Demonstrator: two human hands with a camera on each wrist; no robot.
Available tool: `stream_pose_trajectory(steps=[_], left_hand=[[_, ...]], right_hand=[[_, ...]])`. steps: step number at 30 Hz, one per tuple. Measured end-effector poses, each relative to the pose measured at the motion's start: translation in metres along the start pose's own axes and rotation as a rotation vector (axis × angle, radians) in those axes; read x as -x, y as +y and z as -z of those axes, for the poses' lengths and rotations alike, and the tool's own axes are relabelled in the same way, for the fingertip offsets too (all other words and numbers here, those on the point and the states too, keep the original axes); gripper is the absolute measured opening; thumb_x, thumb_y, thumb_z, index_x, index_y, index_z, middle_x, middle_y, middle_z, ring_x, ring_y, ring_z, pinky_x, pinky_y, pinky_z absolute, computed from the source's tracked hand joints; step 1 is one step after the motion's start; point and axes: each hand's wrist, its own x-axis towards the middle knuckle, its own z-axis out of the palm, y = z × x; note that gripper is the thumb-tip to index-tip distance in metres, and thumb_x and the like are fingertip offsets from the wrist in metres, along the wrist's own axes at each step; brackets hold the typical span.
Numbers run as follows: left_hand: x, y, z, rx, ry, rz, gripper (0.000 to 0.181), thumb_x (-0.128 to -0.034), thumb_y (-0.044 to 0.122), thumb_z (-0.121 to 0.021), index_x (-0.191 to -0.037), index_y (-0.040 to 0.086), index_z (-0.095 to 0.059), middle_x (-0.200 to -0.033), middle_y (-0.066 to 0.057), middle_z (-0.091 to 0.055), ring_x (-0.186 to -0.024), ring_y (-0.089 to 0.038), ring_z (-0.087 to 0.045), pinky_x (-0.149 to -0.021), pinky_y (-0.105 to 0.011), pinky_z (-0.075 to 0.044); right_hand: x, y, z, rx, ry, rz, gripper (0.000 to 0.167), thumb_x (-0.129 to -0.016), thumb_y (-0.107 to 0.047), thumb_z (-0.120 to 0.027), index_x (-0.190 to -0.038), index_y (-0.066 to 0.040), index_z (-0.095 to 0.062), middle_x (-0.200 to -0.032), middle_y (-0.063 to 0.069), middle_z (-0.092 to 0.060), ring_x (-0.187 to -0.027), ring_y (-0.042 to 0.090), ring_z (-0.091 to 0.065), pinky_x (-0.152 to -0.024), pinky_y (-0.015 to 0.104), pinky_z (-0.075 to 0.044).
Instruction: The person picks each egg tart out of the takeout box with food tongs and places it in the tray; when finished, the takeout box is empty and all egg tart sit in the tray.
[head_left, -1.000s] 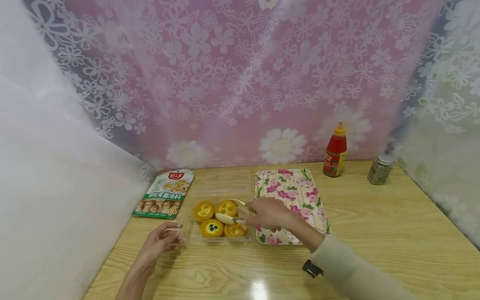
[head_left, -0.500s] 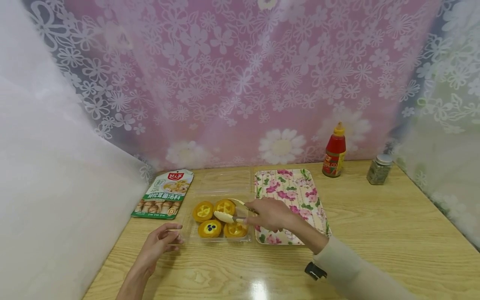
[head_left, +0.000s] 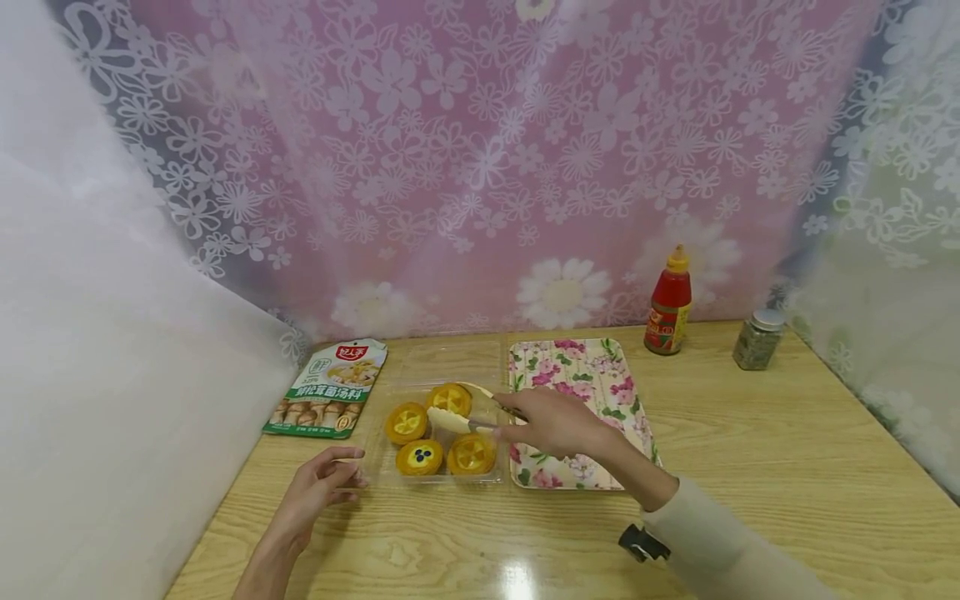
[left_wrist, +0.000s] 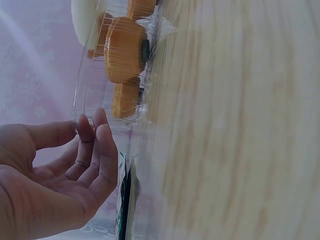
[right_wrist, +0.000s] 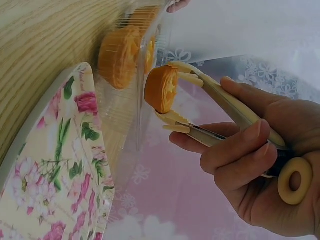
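My right hand (head_left: 558,423) grips a pair of tongs (right_wrist: 232,112) with cream-coloured tips. Between those tips sits an egg tart (right_wrist: 162,90), raised above the clear plastic container (right_wrist: 139,110). Three more tarts lie inside the container: a plain-topped one (head_left: 471,455), another at the left (head_left: 407,423), and one with dark berries on top (head_left: 420,457). At the container's left edge, my left hand (head_left: 318,487) has its thumb and fingertips around the thin rim, and appears to pinch it in the left wrist view.
A flowered tray (head_left: 577,375) lies right of the container. The container's open lid (head_left: 450,362) extends behind it. A mushroom seasoning pouch (head_left: 330,387) lies left; a red sauce bottle (head_left: 670,304) and a small jar (head_left: 760,340) stand back right. Curtains surround the table.
The tongs have lifted the back right tart upward, away from the others. My right forearm has shifted slightly right. The left hand stays in place at the container's edge.
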Motion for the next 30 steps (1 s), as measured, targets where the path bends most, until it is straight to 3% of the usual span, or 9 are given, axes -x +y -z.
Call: stream_pose_trajectory(steps=[6,11,14,17,19,20,24,28,30], left_hand=[[0.0,0.0,0.0,-0.001,0.005,0.006,0.036,-0.1088,0.016,-0.058,-0.14,-0.001,-0.058,-0.103,-0.012,-0.069,-0.101,-0.03,-0.071,-0.086,-0.041,-0.061],[0.0,-0.001,0.0,0.004,0.006,0.008,0.035,-0.1088,0.016,-0.058,-0.14,0.0,-0.058,-0.102,-0.012,-0.069,-0.101,-0.03,-0.071,-0.085,-0.041,-0.061],[0.0,0.0,0.0,0.003,0.002,0.009,0.035,-0.1088,0.017,-0.058,-0.14,0.0,-0.058,-0.102,-0.012,-0.069,-0.101,-0.03,-0.071,-0.086,-0.041,-0.061],[0.0,0.001,0.001,0.0,0.0,0.009,0.036,-0.109,0.017,-0.057,-0.141,0.0,-0.058,-0.102,-0.011,-0.069,-0.101,-0.029,-0.071,-0.086,-0.042,-0.061],[0.0,0.001,0.001,-0.002,-0.002,0.008,0.036,-0.109,0.018,-0.057,-0.141,0.001,-0.057,-0.102,-0.011,-0.069,-0.101,-0.029,-0.071,-0.087,-0.042,-0.061],[0.0,0.001,0.001,-0.002,-0.003,0.008,0.037,-0.109,0.018,-0.058,-0.141,0.001,-0.057,-0.102,-0.011,-0.069,-0.101,-0.028,-0.071,-0.087,-0.042,-0.061],[0.0,0.0,0.001,0.0,-0.007,0.009,0.038,-0.1087,0.019,-0.058,-0.141,0.001,-0.057,-0.102,-0.011,-0.069,-0.1,-0.028,-0.071,-0.086,-0.04,-0.061],[0.0,0.0,0.0,-0.003,-0.004,0.014,0.038,-0.1084,0.02,-0.059,-0.141,0.001,-0.058,-0.101,-0.01,-0.07,-0.1,-0.028,-0.072,-0.085,-0.04,-0.061],[0.0,0.001,0.0,-0.006,-0.005,0.011,0.039,-0.1084,0.021,-0.059,-0.142,0.001,-0.057,-0.101,-0.009,-0.07,-0.1,-0.027,-0.072,-0.085,-0.039,-0.061]], right_hand=[[0.005,0.006,0.012,-0.028,0.011,0.014,0.059,-0.103,-0.037,-0.067,-0.154,-0.012,-0.051,-0.093,0.002,-0.071,-0.042,0.01,-0.033,-0.042,0.024,-0.027],[0.009,0.015,0.023,-0.04,0.018,0.023,0.06,-0.105,-0.038,-0.065,-0.157,-0.012,-0.048,-0.062,-0.004,-0.05,-0.041,0.008,-0.033,-0.041,0.023,-0.029],[0.012,0.02,0.03,-0.066,0.022,0.031,0.06,-0.106,-0.035,-0.063,-0.157,-0.01,-0.046,-0.061,-0.002,-0.05,-0.04,0.008,-0.033,-0.04,0.023,-0.031],[0.013,0.022,0.035,-0.074,0.04,0.04,0.059,-0.107,-0.034,-0.062,-0.157,-0.008,-0.046,-0.092,0.008,-0.07,-0.04,0.009,-0.033,-0.041,0.024,-0.032],[0.014,0.024,0.039,-0.074,0.048,0.042,0.059,-0.107,-0.033,-0.062,-0.157,-0.008,-0.046,-0.107,0.011,-0.072,-0.04,0.009,-0.032,-0.042,0.024,-0.032],[0.014,0.025,0.04,-0.072,0.054,0.047,0.059,-0.107,-0.033,-0.062,-0.157,-0.007,-0.046,-0.116,0.013,-0.072,-0.04,0.009,-0.031,-0.042,0.024,-0.032],[0.014,0.03,0.047,-0.063,0.068,0.057,0.059,-0.107,-0.032,-0.061,-0.157,-0.006,-0.045,-0.115,0.017,-0.072,-0.04,0.009,-0.029,-0.042,0.024,-0.032],[0.014,0.039,0.053,-0.064,0.085,0.037,0.061,-0.108,-0.034,-0.059,-0.159,-0.006,-0.041,-0.146,0.022,-0.058,-0.04,0.009,-0.032,-0.041,0.026,-0.036],[0.015,0.043,0.057,-0.064,0.097,0.023,0.061,-0.109,-0.034,-0.058,-0.16,-0.006,-0.04,-0.152,0.023,-0.052,-0.04,0.009,-0.032,-0.041,0.027,-0.036]])
